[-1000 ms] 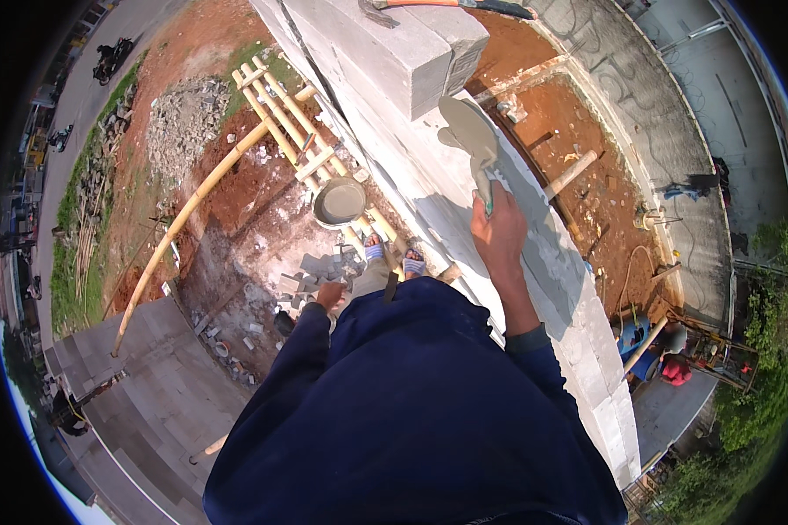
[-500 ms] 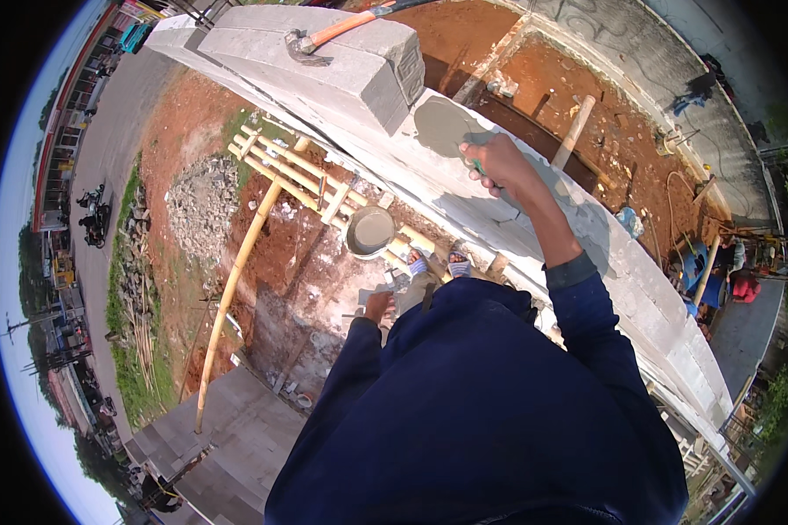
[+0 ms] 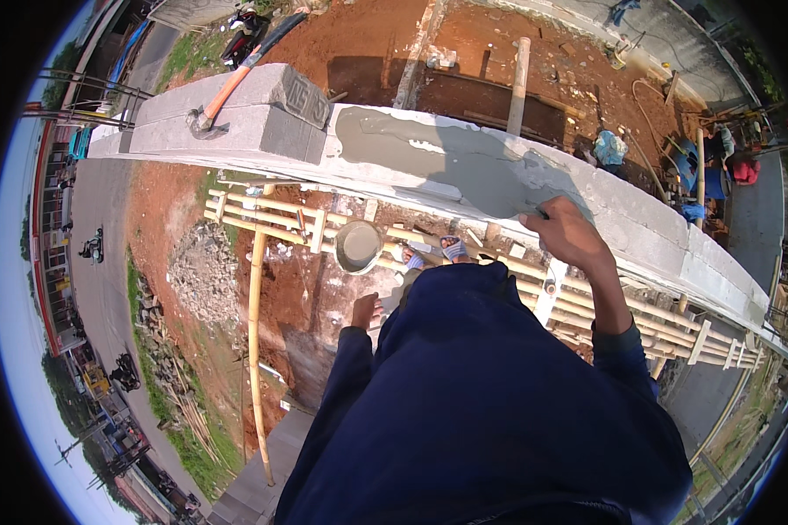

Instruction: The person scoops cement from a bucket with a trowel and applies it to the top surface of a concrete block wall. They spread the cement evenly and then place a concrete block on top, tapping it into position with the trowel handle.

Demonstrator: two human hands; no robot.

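Observation:
My right hand (image 3: pixel 576 238) is closed around the handle of a trowel, most of which the fingers hide. Its grey, mortar-coated blade (image 3: pixel 496 198) lies against the wet mortar (image 3: pixel 385 140) spread along the top of the light block wall (image 3: pixel 665 206). Blade and mortar are nearly the same grey, so their border is hard to see. Down at my left side, my left hand (image 3: pixel 365 311) hangs with loosely bent fingers and nothing visible in it. A round bucket of mortar (image 3: pixel 359 246) stands just beyond it, by my feet.
A claw hammer (image 3: pixel 234 87) lies on a raised block (image 3: pixel 280 114) at the wall's left. Bamboo rails (image 3: pixel 258 210) run below the wall, and one bamboo pole (image 3: pixel 255 350) stands at left. Beyond the wall is reddish soil (image 3: pixel 473 52). Rubble (image 3: pixel 203 276) and a road lie left.
My right hand has drawn the trowel rightward and nearer along the wall top, leaving a longer mortar strip. The view has turned, so block and hammer appear farther left.

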